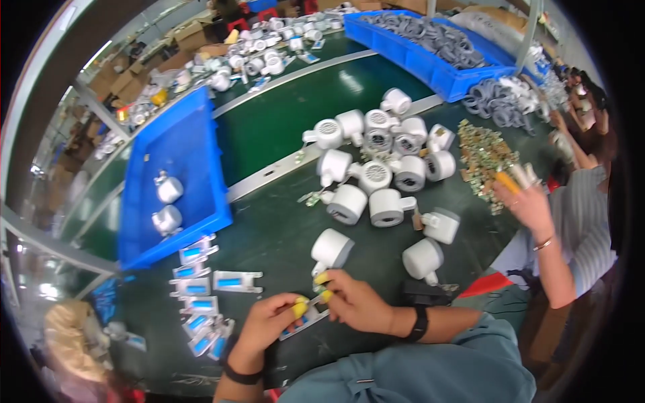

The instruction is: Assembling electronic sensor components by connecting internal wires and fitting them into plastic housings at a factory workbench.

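My left hand (270, 321) and my right hand (359, 303) meet near the table's front edge, with yellow covers on several fingertips. Both are closed in a pinch around a small pale piece (313, 301), too small to name. Just under the fingers is a white plate (306, 325) with a blue patch, partly hidden by my hands. A white cup-shaped housing (332, 248) with a grey rim lies tilted just beyond my right hand. To the left of my left hand, a white plate with a blue strip (236, 281) lies beside a column of several similar plates (195, 289).
Several white housings (373, 176) crowd the table's middle. A blue tray (222, 195) with two housings stands left; another blue tray (457, 84) of grey rings stands far right. A co-worker's hand (527, 205) reaches over a pile of small circuit boards (485, 161) at right.
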Demonstrator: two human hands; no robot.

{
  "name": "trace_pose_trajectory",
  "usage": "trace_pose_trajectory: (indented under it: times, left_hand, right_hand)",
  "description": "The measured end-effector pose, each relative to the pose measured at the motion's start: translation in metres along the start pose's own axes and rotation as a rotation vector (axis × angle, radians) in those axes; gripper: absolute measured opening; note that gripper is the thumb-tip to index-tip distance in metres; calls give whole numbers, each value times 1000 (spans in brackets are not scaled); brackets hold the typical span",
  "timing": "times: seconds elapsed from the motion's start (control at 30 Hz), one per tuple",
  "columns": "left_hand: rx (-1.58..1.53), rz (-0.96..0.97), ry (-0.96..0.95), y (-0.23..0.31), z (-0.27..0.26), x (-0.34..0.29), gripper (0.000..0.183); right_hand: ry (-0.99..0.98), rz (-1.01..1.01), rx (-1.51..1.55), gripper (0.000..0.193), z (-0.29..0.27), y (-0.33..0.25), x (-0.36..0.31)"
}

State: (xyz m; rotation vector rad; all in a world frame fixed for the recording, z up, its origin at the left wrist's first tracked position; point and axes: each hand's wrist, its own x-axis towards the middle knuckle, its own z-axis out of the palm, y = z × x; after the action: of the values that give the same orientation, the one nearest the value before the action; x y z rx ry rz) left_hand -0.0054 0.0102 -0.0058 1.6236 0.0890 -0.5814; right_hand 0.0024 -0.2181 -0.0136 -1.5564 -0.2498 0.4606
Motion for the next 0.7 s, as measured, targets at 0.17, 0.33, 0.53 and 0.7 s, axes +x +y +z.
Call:
trace_pose_trajectory:
  times: [0.17,0.33,0.53,0.7]
  left_hand:
    - [39,13,3,21,5,1,21]
    - [80,15,16,22,10,-2,20]
    - [184,-26,-49,35,24,13,21]
    - [388,234,5,28,24,-1,17]
  right_hand:
    - [90,78,6,32,-3,-2,5]
    - [-2,80,197,22,-2,19,16]
    - [-50,-160,-15,18,2,6,14]
    - [-25,-183,-71,18,-1,16,11]
